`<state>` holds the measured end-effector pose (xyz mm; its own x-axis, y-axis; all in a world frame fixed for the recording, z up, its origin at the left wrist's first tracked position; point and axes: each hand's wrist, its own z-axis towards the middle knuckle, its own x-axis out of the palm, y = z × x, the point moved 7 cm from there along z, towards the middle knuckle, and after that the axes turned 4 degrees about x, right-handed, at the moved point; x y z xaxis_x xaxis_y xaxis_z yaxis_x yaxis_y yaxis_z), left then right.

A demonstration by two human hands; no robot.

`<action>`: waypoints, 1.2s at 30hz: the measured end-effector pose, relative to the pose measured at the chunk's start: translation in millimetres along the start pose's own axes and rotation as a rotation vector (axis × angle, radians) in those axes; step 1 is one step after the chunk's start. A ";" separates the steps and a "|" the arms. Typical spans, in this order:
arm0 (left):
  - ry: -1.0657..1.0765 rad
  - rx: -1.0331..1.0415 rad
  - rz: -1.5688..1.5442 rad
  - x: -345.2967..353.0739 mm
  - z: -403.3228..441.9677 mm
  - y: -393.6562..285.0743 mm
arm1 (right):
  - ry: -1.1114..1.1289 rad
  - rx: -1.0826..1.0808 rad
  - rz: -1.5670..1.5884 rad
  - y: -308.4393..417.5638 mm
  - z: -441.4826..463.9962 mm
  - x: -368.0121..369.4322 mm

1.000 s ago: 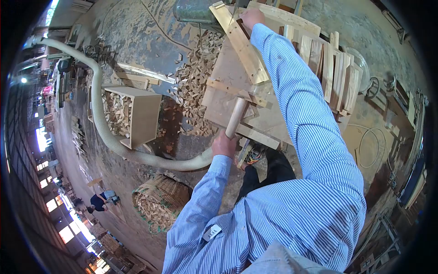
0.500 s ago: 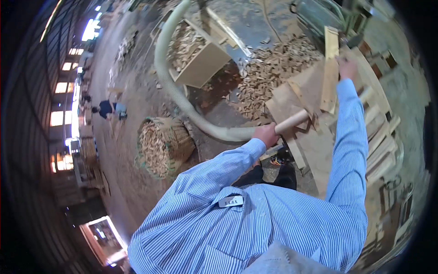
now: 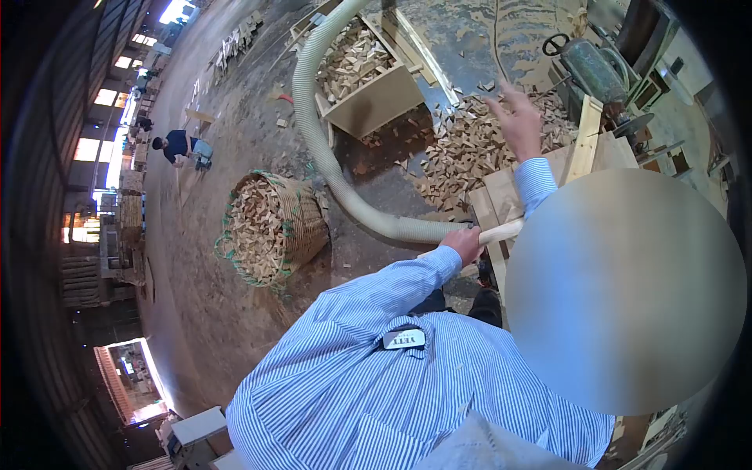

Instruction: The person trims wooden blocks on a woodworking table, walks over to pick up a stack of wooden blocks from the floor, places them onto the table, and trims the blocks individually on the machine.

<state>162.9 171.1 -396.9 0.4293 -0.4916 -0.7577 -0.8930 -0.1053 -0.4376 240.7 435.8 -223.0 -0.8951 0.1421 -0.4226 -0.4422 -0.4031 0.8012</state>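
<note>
One item, a pale wooden piece (image 3: 501, 232), projects from the left hand (image 3: 463, 245), clamped around it at the edge of the bench (image 3: 498, 188); steady it with a firm grip. The right hand (image 3: 518, 124) is empty, fingers apart, in front of heaped offcuts (image 3: 460, 159).

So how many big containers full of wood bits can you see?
2: the woven basket, left of the ribbed hose, and the wooden box, on the hose's right. More may be hidden where the right side is blurred.
</note>
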 end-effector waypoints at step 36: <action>-0.072 0.018 0.110 -3.3 -33.0 37.3 | -0.036 0.670 -0.626 -188.6 -129.1 -161.5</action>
<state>123.7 140.3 -394.8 0.3382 -0.4357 -0.8341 -0.9328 -0.0381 -0.3583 476.0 372.2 -360.6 -0.4774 0.1906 -0.8578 -0.7773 0.3636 0.5134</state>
